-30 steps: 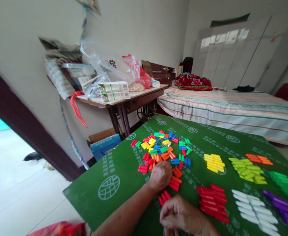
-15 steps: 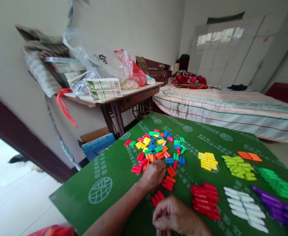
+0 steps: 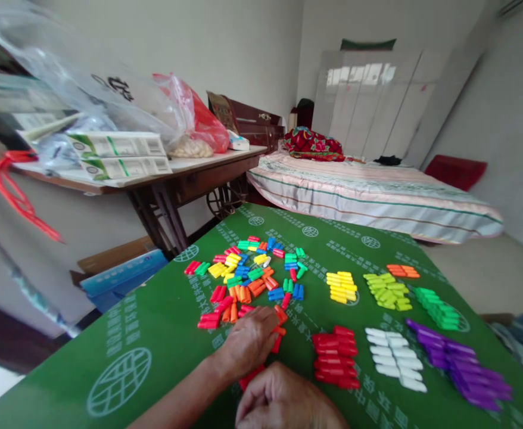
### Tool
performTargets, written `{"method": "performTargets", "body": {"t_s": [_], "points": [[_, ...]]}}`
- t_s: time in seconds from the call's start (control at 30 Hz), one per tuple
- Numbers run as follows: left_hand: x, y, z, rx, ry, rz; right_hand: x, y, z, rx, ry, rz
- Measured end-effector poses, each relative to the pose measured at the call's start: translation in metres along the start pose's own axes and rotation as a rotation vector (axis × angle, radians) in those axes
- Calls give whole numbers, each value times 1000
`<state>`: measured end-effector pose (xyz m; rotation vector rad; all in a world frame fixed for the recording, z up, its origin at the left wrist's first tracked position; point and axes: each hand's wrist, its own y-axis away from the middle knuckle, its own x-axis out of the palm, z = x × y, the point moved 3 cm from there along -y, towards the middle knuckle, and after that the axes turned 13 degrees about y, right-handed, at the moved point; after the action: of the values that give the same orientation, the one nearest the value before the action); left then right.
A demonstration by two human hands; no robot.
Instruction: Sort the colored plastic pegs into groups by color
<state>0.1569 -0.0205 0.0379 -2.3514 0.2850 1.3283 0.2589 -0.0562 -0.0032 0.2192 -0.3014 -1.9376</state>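
My left hand [image 3: 250,336] reaches over the near edge of a mixed pile of small plastic caps [image 3: 255,274], its fingers bent down together. Orange caps [image 3: 280,314] lie beside its fingertips, which are hidden, so anything in them cannot be seen. Closer to me, my right hand [image 3: 283,399] is curled closed, with its contents hidden. A few red caps [image 3: 251,378] show partly between the two hands. Right of my hands are sorted groups: red caps [image 3: 335,357], white caps [image 3: 395,357], purple caps [image 3: 460,363] and yellow caps [image 3: 342,287].
Lime caps [image 3: 386,291], green caps [image 3: 436,308] and a small orange group [image 3: 403,271] lie farther right on the green board [image 3: 163,333]. A wooden table [image 3: 190,179] with boxes and plastic bags stands at the left, and a bed [image 3: 369,193] lies beyond the board.
The view has swung right. My left hand has drawn back toward me from the pile's edge, closer to my right hand. My right hand stays curled near the front.
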Motion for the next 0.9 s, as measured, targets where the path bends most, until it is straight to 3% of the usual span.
{"method": "performTargets", "body": {"t_s": [0.27,0.7,0.9], "points": [[5,-8,-4,-71,-7,55,-1,-2,0,-9,-9,17],[0,0,-1,-201,22,162,3,1,-1,15,-67,56],[-1,-7,-1,-171,22,107,3,1,-3,0,-70,52]]}}
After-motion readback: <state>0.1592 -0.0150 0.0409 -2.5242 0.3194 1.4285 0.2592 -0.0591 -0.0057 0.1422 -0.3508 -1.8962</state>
